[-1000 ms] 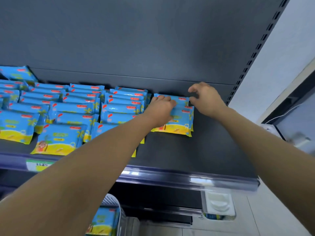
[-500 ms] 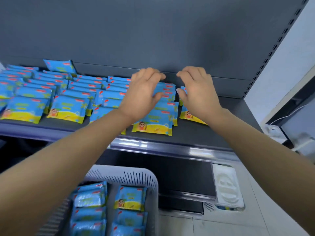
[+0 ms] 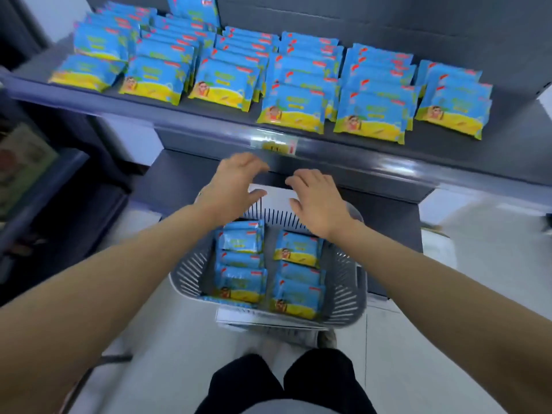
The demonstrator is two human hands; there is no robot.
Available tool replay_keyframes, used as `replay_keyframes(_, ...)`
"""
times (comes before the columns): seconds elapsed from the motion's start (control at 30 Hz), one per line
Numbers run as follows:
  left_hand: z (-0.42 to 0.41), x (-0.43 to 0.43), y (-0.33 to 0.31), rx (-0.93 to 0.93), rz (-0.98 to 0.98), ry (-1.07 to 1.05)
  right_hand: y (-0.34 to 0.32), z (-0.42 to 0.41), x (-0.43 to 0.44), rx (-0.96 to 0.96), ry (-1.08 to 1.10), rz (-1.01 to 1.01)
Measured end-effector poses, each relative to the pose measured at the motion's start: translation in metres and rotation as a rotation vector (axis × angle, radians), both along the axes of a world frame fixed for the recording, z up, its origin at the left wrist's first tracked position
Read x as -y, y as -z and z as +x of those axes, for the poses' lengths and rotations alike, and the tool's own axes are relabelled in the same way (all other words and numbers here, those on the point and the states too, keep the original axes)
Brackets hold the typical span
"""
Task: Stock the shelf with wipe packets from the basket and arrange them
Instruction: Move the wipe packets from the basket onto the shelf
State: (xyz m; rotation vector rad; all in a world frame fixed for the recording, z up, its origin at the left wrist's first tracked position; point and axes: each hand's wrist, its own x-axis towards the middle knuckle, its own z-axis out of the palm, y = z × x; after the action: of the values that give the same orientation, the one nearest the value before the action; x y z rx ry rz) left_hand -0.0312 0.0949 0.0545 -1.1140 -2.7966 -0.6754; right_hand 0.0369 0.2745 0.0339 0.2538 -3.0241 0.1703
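Several rows of blue-and-yellow wipe packets (image 3: 292, 112) lie overlapped on the dark grey shelf (image 3: 507, 144). Below it, a grey slatted basket (image 3: 346, 282) stands on the floor with two columns of the same packets (image 3: 242, 282) inside. My left hand (image 3: 233, 186) hovers above the basket's far rim, below the shelf's front edge, fingers loosely spread and holding nothing. My right hand (image 3: 316, 201) hangs beside it over the basket's right column, also empty with relaxed fingers.
The shelf's front rail carries a yellow price label (image 3: 274, 143). A lower shelf (image 3: 179, 174) sits behind the basket. Another dark rack (image 3: 35, 186) stands at the left. My legs (image 3: 283, 383) are just in front of the basket on the pale tiled floor (image 3: 478, 264).
Both hands let go of the packets at the shelf's right end and dropped down in front of the shelf to above the basket. My view tilted down, bringing the basket into full sight.
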Motion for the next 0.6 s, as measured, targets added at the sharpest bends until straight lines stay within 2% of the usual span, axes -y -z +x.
replay_keyframes(0.17, 0.004, 0.026, 0.079, 0.254, -0.223, 0.013, 0.077, 0.008, 0.009, 0.345, -0.044, 0.078)
replay_keyframes(0.37, 0.014, 0.032, 0.148, 0.511, -0.440, 0.031, 0.131, 0.022, 0.010, 0.730, -0.048, 0.141)
replay_keyframes(0.5, 0.016, 0.027, 0.175, 0.541, -0.666, 0.109, 0.146, 0.030, 0.013, 0.960, 0.012, 0.122)
replay_keyframes(0.6, 0.017, 0.023, 0.188, 0.561, -0.793, 0.153, 0.155, 0.034, 0.018, 1.077, -0.023, 0.201)
